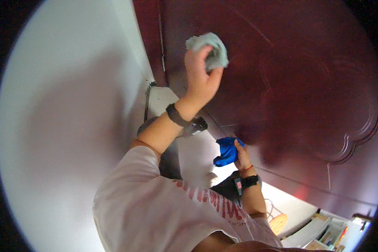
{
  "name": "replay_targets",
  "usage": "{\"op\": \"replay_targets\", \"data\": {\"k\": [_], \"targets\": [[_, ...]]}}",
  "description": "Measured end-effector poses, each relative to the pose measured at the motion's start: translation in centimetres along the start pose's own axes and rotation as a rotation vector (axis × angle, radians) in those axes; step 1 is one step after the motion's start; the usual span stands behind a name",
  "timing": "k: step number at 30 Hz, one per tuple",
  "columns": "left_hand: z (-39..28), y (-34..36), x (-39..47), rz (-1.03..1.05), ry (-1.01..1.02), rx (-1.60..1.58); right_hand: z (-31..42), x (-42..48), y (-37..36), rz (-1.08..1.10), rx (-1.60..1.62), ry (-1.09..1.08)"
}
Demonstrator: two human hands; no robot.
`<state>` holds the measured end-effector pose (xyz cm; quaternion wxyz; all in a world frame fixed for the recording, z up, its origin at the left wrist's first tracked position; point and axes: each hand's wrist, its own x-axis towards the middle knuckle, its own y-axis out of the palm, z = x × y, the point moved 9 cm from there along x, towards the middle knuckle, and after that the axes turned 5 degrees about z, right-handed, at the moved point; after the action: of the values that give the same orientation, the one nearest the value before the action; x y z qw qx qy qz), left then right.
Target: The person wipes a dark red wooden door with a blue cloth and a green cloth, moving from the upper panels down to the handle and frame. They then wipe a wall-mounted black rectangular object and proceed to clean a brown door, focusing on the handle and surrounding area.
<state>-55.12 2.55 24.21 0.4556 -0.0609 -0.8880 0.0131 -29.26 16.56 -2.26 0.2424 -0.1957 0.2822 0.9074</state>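
My left hand is raised high and grips a bunched pale green cloth in front of a dark red panelled door. Some motion blur is on that hand, and I cannot tell whether the cloth touches the door. Lower down, my right hand holds a crumpled blue cloth, its thumb on top near the door's lower part. Both wrists carry black straps with small devices.
A pale wall rises close on my left, meeting the door frame. Down at the lower right are a round orange perforated top and a storage unit with small items. Pale floor shows between my arms.
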Motion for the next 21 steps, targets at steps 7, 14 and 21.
{"op": "replay_targets", "data": {"k": [7,14,21], "targets": [[7.9,0.9,-4.7,-0.082,-0.425,0.075,-0.1,-0.6,-0.9,-0.031,-0.009,-0.070],[24.4,0.2,-15.1,-0.473,-1.098,-0.511,-0.6,-0.5,-2.3,-0.114,-0.023,-0.132],[26.0,11.7,-30.8,-0.273,-1.580,-1.169,-2.0,-0.9,-3.7,-0.221,0.025,-0.045]]}}
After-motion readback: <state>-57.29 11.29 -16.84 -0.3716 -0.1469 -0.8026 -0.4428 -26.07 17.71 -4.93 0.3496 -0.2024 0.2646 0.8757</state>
